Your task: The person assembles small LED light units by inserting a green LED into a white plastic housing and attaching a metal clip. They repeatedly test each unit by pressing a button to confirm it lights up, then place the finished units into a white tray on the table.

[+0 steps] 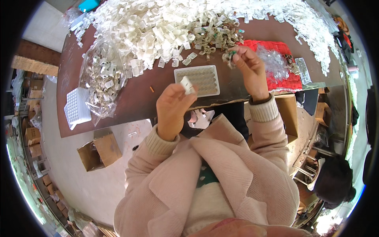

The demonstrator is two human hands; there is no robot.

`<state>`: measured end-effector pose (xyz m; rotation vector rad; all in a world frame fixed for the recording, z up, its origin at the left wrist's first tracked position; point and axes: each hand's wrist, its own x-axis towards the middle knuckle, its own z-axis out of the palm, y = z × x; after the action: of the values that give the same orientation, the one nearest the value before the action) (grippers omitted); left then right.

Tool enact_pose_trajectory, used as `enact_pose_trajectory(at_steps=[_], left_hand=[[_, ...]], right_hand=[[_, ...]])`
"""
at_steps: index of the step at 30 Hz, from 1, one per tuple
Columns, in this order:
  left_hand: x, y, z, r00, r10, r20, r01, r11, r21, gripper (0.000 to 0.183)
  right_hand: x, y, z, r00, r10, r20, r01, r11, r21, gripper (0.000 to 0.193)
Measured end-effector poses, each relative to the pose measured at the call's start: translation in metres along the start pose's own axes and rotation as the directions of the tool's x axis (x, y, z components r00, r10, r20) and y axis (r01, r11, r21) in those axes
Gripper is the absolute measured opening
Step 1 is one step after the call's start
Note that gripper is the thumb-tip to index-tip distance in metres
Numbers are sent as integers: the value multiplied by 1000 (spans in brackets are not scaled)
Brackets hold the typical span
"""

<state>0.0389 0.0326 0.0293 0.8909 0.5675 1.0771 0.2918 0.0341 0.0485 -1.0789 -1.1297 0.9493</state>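
Note:
My left hand (170, 108) is closed with a small white plastic housing (187, 85) pinched at its fingertips, above the near-left edge of a shallow white tray (195, 68). The tray shows rows of round cavities. To the right and farther off, my right hand (251, 73) pinches a small metal part with a green bit (230, 58); its exact kind is too small to tell. Beyond that hand lies a heap of similar metal parts (213, 35). A large pile of white plastic housings (146, 33) spreads over the far side of the table.
A clear bag of metal parts (104, 81) and a stack of white trays (77, 106) stand on the table's left. On the right, a red cloth (288, 49) lies under clear plastic. An open cardboard box (107, 150) sits on the floor. Clear pieces (316, 43) line the far right.

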Motion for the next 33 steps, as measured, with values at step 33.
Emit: enact_pose_trajectory(at_steps=[33], left_hand=[[-12, 9, 4, 994, -38, -102, 21, 986, -165, 19]], right_hand=[[-66, -1, 94, 960, 219, 172, -278, 696, 662, 23]])
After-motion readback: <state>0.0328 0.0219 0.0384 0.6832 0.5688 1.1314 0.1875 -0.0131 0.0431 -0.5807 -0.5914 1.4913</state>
